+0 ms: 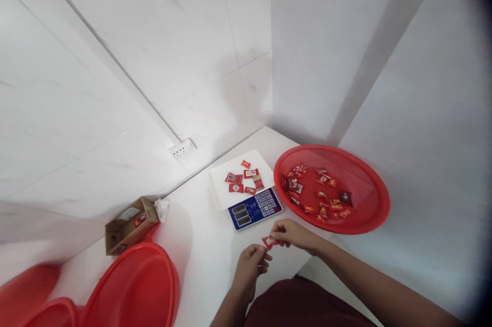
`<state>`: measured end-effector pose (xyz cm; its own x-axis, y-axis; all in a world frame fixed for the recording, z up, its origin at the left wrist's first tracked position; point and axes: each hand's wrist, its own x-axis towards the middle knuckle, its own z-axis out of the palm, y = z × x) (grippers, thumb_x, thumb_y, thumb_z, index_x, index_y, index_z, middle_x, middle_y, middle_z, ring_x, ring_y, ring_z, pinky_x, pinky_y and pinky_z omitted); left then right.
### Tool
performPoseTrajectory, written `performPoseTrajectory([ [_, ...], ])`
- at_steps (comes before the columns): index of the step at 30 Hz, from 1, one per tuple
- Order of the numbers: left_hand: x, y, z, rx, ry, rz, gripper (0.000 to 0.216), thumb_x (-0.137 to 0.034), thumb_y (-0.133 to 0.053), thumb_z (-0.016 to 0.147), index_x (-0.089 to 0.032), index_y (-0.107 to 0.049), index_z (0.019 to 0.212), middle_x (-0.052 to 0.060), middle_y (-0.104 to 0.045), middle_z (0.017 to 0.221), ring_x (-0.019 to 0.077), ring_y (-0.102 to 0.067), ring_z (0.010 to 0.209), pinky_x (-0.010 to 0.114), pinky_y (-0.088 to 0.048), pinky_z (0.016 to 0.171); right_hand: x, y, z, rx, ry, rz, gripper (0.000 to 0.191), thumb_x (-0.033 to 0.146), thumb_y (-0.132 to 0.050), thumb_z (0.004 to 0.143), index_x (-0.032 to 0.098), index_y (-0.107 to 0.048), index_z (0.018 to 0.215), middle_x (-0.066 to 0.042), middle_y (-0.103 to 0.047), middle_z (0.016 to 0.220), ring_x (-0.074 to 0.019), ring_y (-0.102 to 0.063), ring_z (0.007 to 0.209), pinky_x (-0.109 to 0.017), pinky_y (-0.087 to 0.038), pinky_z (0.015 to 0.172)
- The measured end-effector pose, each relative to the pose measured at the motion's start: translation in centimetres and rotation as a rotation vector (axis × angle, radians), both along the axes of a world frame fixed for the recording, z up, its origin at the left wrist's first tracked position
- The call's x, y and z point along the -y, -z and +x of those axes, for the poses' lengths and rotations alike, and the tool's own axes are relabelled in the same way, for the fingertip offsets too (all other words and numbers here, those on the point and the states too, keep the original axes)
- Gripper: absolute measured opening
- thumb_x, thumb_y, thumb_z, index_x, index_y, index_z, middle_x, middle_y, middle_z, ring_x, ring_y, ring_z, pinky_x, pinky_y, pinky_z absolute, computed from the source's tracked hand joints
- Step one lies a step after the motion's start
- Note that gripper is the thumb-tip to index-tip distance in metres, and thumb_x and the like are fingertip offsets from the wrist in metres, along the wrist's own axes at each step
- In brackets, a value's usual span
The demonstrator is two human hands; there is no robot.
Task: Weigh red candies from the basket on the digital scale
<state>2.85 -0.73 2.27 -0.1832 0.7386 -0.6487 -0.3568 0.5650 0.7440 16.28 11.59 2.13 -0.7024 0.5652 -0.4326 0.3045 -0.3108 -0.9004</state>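
My right hand [294, 234] pinches a small red candy packet [269, 241] over the white table, just in front of the scale. My left hand [250, 264] is curled closed right beside it, its fingertips touching the packet's left end. Beyond the hands sits a weighing scale with a blue keypad panel [254, 208] and a white tray [219, 188] holding several red packets [244, 179]. To the right, a round red mesh basket [369, 188] holds many more red packets.
An open cardboard box [128, 224] with crumpled white paper [162, 208] stands at the left. Red baskets [132, 286] are stacked at the lower left. A wall socket [182, 148] sits on the white tiled wall. The table's near edge runs by my lap.
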Motion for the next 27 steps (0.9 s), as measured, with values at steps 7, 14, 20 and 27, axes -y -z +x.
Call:
performPoseTrajectory([
  [7, 1.4, 0.1, -0.7, 0.065, -0.124, -0.063, 0.039, -0.043, -0.068, 0.06, -0.017, -0.057, 0.087, 0.002, -0.06, 0.077, 0.0081, -0.05, 0.061, 0.023, -0.036, 0.06, -4.9, -3.1, -1.9, -0.287, 0.423, -0.263, 0.028, 0.023, -0.062, 0.073, 0.019, -0.057, 0.1, -0.005, -0.065, 0.097, -0.0142, -0.061, 0.083, -0.026, -0.05, 0.073],
  [14, 2.0, 0.7, -0.3, 0.088, -0.143, -0.11, 0.037, -0.04, -0.069, 0.058, -0.017, -0.055, 0.084, 0.001, -0.059, 0.073, 0.0071, -0.048, 0.057, 0.023, -0.035, 0.06, -2.1, 0.1, 2.5, -0.011, 0.208, -0.153, 0.039, 0.029, -0.063, 0.072, 0.014, -0.056, 0.106, -0.012, -0.064, 0.1, -0.0183, -0.062, 0.085, -0.032, -0.049, 0.075],
  [20, 0.9, 0.7, -0.1, 0.05, -0.13, -0.084, 0.038, -0.04, -0.068, 0.059, -0.016, -0.055, 0.085, 0.002, -0.06, 0.074, 0.0077, -0.05, 0.058, 0.023, -0.036, 0.061, 0.1, 3.7, 6.8, 0.187, 0.161, -0.068, 0.039, 0.032, -0.058, 0.071, 0.014, -0.057, 0.106, -0.009, -0.064, 0.093, -0.017, -0.061, 0.079, -0.029, -0.047, 0.069],
  [27, 0.8, 1.0, 0.9, 0.058, -0.062, -0.144, 0.037, -0.04, -0.068, 0.057, -0.016, -0.055, 0.082, 0.002, -0.059, 0.072, 0.0076, -0.048, 0.056, 0.023, -0.036, 0.06, 1.3, 5.7, 7.2, 0.243, 0.06, 0.119, 0.04, 0.029, -0.051, 0.072, 0.014, -0.057, 0.109, -0.005, -0.062, 0.078, -0.0167, -0.058, 0.073, -0.028, -0.046, 0.065],
])
